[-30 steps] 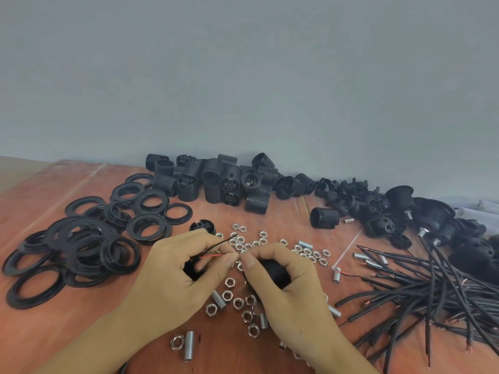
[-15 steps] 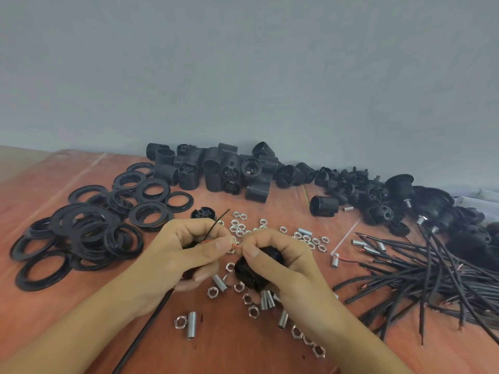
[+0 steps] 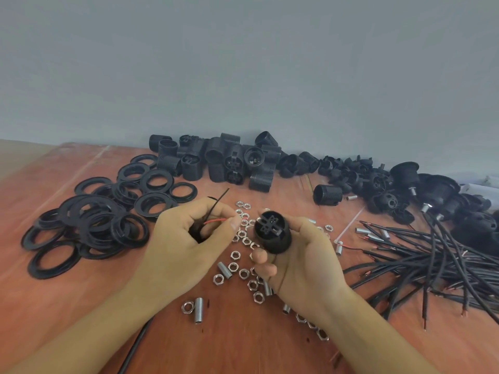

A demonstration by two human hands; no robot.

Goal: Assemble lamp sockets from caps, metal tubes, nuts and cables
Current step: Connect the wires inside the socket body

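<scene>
Wiring step, we reckon: our left hand (image 3: 186, 238) pinches the red wire (image 3: 216, 221), right hand (image 3: 305, 263) grips the socket (image 3: 272, 233) at its three o'clock (slots facing us); next, careful threading.

On my feed I work through a person's two bare hands. The left hand (image 3: 186, 238) shows me its back, with smooth knuckles and a short, neatly trimmed thumbnail (image 3: 235, 225). The right hand (image 3: 305, 263) shows the fleshy base of its thumb and slim fingers. The left forearm (image 3: 89, 333) and the right forearm (image 3: 378, 333) are bare all the way to the lower edge of my view, where the wide lens makes them look broad. Whether a sleeve begins further up, I cannot tell.
</scene>
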